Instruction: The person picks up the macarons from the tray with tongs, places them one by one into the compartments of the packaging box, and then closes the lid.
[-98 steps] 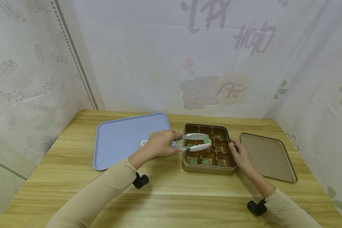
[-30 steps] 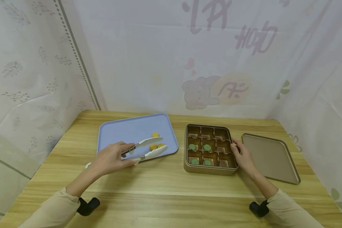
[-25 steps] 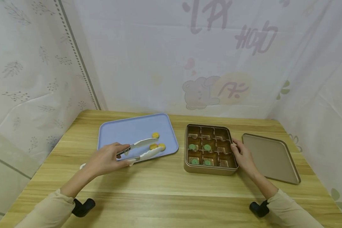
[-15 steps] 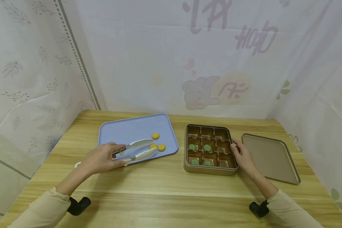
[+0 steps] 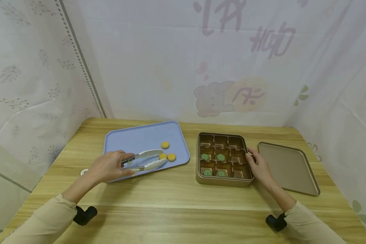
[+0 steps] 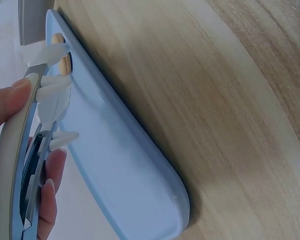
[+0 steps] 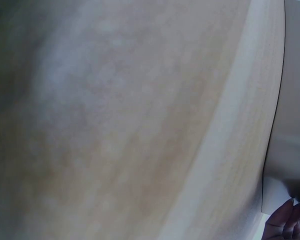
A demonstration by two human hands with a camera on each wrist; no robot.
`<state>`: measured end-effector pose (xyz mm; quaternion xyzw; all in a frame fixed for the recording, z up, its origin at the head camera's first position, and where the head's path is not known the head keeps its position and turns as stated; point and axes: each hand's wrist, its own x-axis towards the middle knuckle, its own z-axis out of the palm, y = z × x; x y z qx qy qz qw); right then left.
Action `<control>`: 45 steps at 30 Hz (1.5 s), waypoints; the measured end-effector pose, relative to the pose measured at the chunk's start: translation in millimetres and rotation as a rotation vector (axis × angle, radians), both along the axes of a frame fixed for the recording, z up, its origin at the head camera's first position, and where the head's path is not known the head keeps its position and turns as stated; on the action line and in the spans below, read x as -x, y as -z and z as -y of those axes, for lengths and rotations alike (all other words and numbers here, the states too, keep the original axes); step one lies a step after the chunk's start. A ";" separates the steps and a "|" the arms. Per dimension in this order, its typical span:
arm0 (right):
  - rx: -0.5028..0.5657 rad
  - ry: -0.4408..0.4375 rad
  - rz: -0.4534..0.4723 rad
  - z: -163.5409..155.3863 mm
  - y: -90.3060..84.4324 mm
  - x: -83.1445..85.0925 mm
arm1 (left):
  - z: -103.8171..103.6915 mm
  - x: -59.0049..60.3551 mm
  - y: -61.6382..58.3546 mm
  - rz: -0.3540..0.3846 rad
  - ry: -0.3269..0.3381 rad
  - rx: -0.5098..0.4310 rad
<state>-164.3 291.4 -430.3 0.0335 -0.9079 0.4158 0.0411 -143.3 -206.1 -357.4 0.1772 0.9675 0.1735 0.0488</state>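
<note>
- Left hand [image 5: 108,165]: grips the tongs [image 5: 149,154], shifted from box [image 5: 224,182] to tray [image 5: 134,139]; tips parted.
- Right hand [image 5: 260,168]: stays at the box's right edge; whether it pinches cannot be told.
- Green pieces [image 5: 221,157]: four, near and middle rows, left and centre cells; the centremost now released.
- Yellow pieces [image 5: 171,157]: three, on the tray's right, one farther; work has apparently turned to these.

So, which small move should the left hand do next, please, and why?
Probably, the left hand should gently close the tongs on the leftmost yellow cookie: in the head view, the ends stand apart and seem to lie on either side of it, and no cookie looks pinched yet.
</note>
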 end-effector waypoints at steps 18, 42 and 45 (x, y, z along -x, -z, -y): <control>0.027 -0.006 0.025 -1.3 0.7 1.9 | -2.8 4.1 -1.1 0.028 0.002 0.022; 0.014 -0.015 -0.009 -2.2 5.2 2.3 | -1.1 3.1 -3.4 -0.026 -0.031 -0.023; 0.021 -0.015 -0.001 -2.3 4.8 3.0 | -4.1 4.7 -5.3 -0.039 -0.032 -0.023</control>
